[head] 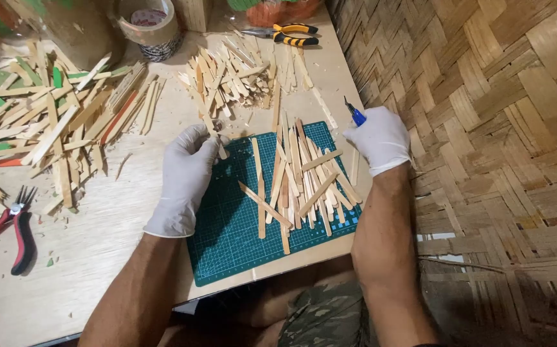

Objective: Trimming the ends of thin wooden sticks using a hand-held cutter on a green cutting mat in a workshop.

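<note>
- Nearest the camera: person's bare forearms over the near edge of the wooden table [98, 244], camouflage trousers below.
- Green cutting mat [227, 238] sits at the near right corner of the table, protecting the top from the blade.
- Left hand [185, 177], white glove, fingers closed on one thin wooden stick [211, 125] at the mat's far left corner, held upright-ish, likely just lifted from the cut pile.
- Right hand [381, 138], white glove, clenched around a blue-tipped craft knife [354, 114], blade pointing away, at the mat's far right corner by the table's right edge.
- Loose sticks on the mat [304, 180], mostly lengthwise, a few crossed on top.
- Cut stick pile [230, 77] just beyond the mat; bigger heap with green and orange pieces [53, 122] near the left edge.
- Red-handled pliers [8, 231] at the left edge; yellow-black pliers [288, 33] and tape roll [150, 26] at the far edge.
- Woven bamboo wall [484, 128] touches the table's right side.
</note>
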